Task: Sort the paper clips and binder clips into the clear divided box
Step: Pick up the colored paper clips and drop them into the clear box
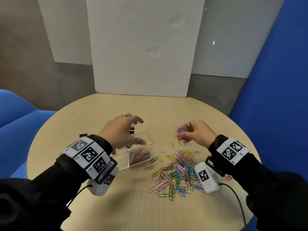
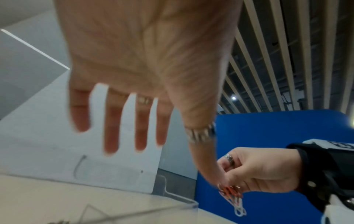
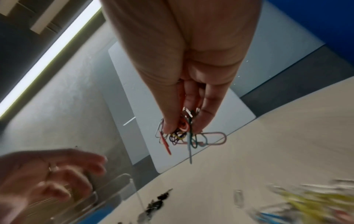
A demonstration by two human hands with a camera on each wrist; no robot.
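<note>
My left hand (image 1: 139, 130) hovers over the far end of the clear divided box (image 1: 148, 138), fingers spread and holding nothing; the left wrist view shows the same spread fingers (image 2: 112, 128). The box's near compartment holds coloured paper clips (image 1: 139, 155). Right of the box, my right hand (image 1: 182, 135) pinches a bunch of paper clips (image 3: 182, 136) above the table. A big loose pile of paper clips (image 1: 178, 170) lies under my right wrist. Black binder clips (image 1: 132, 130) lie just beyond the box, partly hidden by my left hand.
The round wooden table (image 1: 150, 210) carries everything. A lone black binder clip (image 1: 83, 135) lies left of my left wrist. A white board (image 1: 141, 47) leans at the table's far edge. Blue seating (image 1: 13, 114) sits left, a blue panel (image 1: 275, 80) right.
</note>
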